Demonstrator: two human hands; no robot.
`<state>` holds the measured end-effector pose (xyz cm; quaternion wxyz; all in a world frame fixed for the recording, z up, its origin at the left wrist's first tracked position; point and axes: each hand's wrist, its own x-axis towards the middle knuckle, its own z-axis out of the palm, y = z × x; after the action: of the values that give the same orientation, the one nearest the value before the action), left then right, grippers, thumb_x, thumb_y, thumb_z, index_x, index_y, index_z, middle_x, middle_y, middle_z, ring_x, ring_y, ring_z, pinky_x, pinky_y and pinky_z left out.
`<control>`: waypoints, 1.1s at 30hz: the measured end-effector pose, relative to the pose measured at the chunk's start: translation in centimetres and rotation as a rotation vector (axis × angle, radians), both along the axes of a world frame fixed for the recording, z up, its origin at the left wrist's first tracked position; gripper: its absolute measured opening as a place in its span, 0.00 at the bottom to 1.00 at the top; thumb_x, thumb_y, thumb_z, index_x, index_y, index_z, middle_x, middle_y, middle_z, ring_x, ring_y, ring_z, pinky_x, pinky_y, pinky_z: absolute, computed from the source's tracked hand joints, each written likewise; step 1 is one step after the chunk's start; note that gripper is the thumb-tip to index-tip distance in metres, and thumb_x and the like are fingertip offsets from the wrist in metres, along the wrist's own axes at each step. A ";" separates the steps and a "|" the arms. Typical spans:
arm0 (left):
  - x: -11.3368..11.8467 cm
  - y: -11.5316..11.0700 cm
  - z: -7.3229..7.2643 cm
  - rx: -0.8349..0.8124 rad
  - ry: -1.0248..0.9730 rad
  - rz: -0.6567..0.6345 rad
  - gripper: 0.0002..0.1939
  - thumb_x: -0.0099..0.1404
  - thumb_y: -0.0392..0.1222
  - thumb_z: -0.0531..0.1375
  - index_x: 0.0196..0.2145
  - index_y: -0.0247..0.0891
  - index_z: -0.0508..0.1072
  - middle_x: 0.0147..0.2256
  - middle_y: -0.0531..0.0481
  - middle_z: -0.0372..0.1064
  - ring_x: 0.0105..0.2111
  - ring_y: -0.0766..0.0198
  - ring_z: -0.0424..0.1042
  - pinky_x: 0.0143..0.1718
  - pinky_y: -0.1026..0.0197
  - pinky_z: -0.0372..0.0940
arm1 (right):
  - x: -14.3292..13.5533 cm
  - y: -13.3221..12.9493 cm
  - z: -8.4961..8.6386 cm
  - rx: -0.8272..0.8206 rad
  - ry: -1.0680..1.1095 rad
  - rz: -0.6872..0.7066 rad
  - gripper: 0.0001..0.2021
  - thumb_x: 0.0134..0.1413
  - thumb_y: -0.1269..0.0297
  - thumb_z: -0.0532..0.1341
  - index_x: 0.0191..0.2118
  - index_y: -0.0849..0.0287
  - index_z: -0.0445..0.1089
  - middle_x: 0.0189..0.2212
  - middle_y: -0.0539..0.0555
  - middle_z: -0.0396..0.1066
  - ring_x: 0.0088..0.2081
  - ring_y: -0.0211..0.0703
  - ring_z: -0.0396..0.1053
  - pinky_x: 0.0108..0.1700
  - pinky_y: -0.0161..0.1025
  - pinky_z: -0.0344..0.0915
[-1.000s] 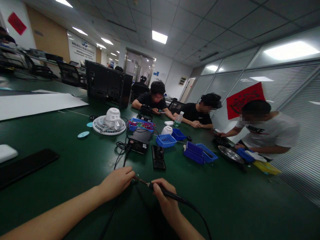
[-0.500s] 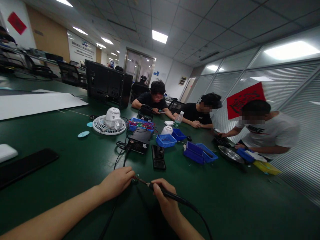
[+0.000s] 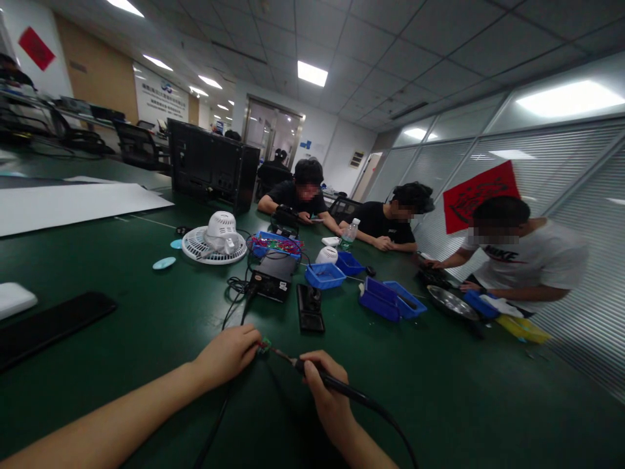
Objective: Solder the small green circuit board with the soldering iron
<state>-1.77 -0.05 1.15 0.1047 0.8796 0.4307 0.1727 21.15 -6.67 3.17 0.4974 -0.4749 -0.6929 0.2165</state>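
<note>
Between the fingertips of my left hand [image 3: 232, 354] is a small green circuit board [image 3: 265, 346] with a bit of red wire. My right hand [image 3: 328, 391] is closed around the handle of a black soldering iron [image 3: 342, 387], whose cable runs down to the bottom edge. The iron's metal tip points left and is close to the board; whether they touch is too small to tell. Beyond my hands are a black soldering station [image 3: 271, 277] and a black stand [image 3: 310, 308].
A blue bin [image 3: 276, 243] holds red wires and boards. Near it are a white fan part [image 3: 215, 244], more blue bins [image 3: 325, 276], a bottle [image 3: 349, 233] and a black phone [image 3: 53, 326]. Three people sit across the green table [image 3: 161, 391].
The green board shows more clearly beside my left fingertips. My right hand and the iron have shifted very slightly right.
</note>
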 end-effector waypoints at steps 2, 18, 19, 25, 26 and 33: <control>0.0 0.0 -0.1 0.000 -0.011 0.000 0.07 0.66 0.35 0.51 0.35 0.39 0.69 0.34 0.50 0.67 0.35 0.62 0.69 0.35 0.63 0.61 | -0.1 0.0 0.0 0.010 -0.015 -0.004 0.09 0.56 0.66 0.57 0.30 0.59 0.73 0.24 0.52 0.74 0.26 0.41 0.72 0.29 0.34 0.67; -0.1 0.2 -0.5 0.020 -0.021 -0.023 0.09 0.66 0.37 0.50 0.34 0.39 0.69 0.33 0.50 0.67 0.34 0.62 0.68 0.35 0.63 0.61 | -0.2 0.1 0.1 -0.010 -0.030 0.012 0.09 0.56 0.66 0.57 0.30 0.59 0.74 0.24 0.52 0.74 0.26 0.41 0.72 0.31 0.34 0.67; -0.1 0.1 -0.4 0.014 -0.014 -0.026 0.08 0.66 0.37 0.50 0.34 0.39 0.69 0.33 0.50 0.67 0.35 0.62 0.68 0.35 0.63 0.61 | -0.2 0.1 0.0 -0.015 -0.032 0.014 0.09 0.56 0.66 0.57 0.31 0.59 0.74 0.24 0.52 0.74 0.26 0.41 0.72 0.31 0.34 0.67; 0.0 -0.1 0.3 -0.010 0.009 -0.021 0.08 0.66 0.35 0.51 0.36 0.39 0.70 0.34 0.50 0.68 0.35 0.62 0.68 0.36 0.63 0.61 | -0.1 0.2 -0.2 -0.006 -0.051 -0.006 0.09 0.55 0.67 0.57 0.29 0.59 0.74 0.24 0.51 0.74 0.26 0.41 0.72 0.31 0.34 0.67; 0.0 -0.1 0.3 -0.013 0.011 -0.021 0.08 0.66 0.35 0.50 0.35 0.39 0.70 0.34 0.50 0.68 0.35 0.62 0.68 0.36 0.63 0.61 | -0.1 0.2 -0.2 -0.002 -0.055 -0.006 0.09 0.55 0.67 0.57 0.29 0.59 0.74 0.24 0.51 0.74 0.26 0.41 0.72 0.31 0.34 0.67; -0.1 0.0 -0.1 0.000 -0.011 -0.028 0.09 0.66 0.36 0.50 0.35 0.39 0.69 0.34 0.50 0.67 0.35 0.62 0.68 0.36 0.62 0.61 | -0.1 0.2 0.0 -0.017 -0.074 -0.001 0.09 0.55 0.66 0.56 0.30 0.59 0.73 0.23 0.51 0.73 0.24 0.40 0.70 0.29 0.33 0.66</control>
<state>-1.82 -0.02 1.06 0.1095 0.8846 0.4177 0.1760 21.02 -6.48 3.19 0.4674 -0.4872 -0.7088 0.2046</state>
